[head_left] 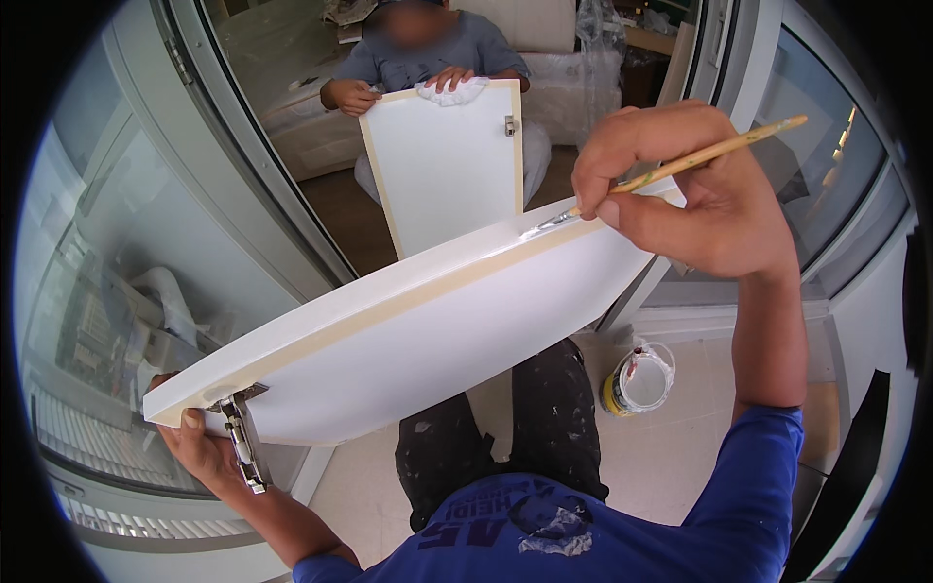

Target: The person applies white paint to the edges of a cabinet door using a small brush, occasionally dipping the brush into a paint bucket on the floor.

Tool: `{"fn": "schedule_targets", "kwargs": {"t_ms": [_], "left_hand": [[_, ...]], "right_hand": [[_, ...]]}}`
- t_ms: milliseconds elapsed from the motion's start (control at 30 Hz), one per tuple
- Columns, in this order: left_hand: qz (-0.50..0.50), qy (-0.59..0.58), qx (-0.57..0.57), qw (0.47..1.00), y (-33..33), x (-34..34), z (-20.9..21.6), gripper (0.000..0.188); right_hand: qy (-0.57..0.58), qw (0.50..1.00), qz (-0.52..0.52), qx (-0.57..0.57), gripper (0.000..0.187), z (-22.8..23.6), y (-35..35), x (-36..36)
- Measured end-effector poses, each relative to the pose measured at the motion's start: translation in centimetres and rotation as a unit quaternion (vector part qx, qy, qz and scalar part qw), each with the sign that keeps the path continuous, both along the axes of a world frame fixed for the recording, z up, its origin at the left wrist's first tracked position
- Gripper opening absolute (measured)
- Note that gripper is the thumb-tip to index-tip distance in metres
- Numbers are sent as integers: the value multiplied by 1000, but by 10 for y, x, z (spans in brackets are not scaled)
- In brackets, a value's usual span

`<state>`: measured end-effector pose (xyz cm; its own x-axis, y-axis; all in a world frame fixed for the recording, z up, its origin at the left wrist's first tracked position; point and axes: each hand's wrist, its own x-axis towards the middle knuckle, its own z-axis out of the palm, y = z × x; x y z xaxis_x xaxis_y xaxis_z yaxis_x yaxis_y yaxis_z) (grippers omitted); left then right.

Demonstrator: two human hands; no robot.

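A long white cabinet door (437, 340) slants across the view, its narrow edge facing up. Masking tape (379, 314) runs along its face beside that edge. My left hand (202, 452) grips the lower left corner, thumb on the face and fingers behind, beside a metal hinge (243, 442). In my right hand (695, 194) a thin paintbrush (748, 138) with a wooden handle is pinched between thumb and fingers. Its bristles touch the door's upper edge right of the middle, where the white surface looks wet.
A paint can (641, 384) with white inside stands on the tiled floor to the right of my legs. Across a sliding-door frame (282, 185), another person holds a second taped white door (447, 165) upright, one hand on a white cloth (452, 92). Glass panels flank both sides.
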<state>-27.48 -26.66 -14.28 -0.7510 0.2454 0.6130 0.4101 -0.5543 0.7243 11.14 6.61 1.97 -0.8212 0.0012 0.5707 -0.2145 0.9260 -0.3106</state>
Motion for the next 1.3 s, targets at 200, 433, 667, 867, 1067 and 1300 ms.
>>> {"fn": "schedule_targets", "kwargs": {"t_ms": [200,433,667,867,1067,1300], "left_hand": [[-5,0,1,1000,1,0,0,78],[9,4,-2,1000,4,-1,1,76],[-6,4,-10,1000,-1,-4,0,76],[12,-4,-2,1000,0,-3,-3,79],[-1,-12,-2,1000,-1,-3,-3,80],[3,-6,-19,1000,-1,-4,0,76]], "right_hand": [[15,999,-41,-29,10,2,5,18],[8,1000,-8,-15,12,0,2,4],[6,999,-35,-23,11,0,7,18],[12,1000,-11,-13,14,-4,4,11],[12,999,-42,-30,13,-4,8,23],[18,999,-29,-39,12,-7,4,14]]}}
